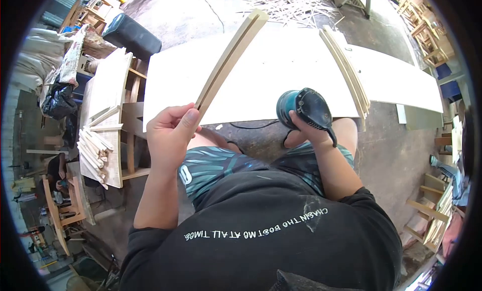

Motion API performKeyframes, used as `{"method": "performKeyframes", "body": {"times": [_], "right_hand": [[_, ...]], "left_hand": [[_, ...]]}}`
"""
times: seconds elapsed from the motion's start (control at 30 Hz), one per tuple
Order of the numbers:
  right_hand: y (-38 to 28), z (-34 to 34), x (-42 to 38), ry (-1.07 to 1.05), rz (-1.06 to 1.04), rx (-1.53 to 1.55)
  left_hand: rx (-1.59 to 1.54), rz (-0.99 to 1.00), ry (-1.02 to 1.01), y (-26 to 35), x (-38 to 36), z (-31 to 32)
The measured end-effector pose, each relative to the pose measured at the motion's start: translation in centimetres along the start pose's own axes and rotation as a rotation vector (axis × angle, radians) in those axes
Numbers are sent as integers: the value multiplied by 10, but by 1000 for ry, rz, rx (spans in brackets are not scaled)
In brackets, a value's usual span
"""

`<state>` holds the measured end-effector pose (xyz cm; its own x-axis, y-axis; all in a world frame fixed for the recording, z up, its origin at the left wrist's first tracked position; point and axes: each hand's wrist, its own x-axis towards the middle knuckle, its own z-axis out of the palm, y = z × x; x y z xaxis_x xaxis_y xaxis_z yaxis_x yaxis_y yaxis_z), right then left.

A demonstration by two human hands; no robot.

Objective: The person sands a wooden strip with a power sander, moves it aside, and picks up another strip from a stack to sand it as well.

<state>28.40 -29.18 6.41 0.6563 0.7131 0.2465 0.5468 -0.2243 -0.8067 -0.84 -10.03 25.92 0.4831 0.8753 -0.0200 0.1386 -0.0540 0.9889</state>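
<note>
Head view: wooden strip (226, 62) is pinched near its lower end by the left hand (173, 133), tip toward 1 o'clock. Sander (312, 108) is gripped by the right hand (315, 134), apart from the strip. More strips (347, 75) are stacked on the white board (175, 80), 1 o'clock from the torso; finished versus unfinished can't be told.
</note>
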Motion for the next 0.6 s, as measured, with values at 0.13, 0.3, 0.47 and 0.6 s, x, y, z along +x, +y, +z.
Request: {"method": "performKeyframes", "body": {"times": [0.13,0.3,0.47,0.6], "right_hand": [[0,4,0,14,-7,8],[-3,7,1,-9,-40,-59],[28,13,1,-44,-121,-371],[20,11,-3,-77,137,186]], "left_hand": [[51,36,-30,-5,-1,-7],[60,52,-34,-12,1,-18],[169,-90,40,-28,3,-44],[76,-256,212,-90,1,-113]]}}
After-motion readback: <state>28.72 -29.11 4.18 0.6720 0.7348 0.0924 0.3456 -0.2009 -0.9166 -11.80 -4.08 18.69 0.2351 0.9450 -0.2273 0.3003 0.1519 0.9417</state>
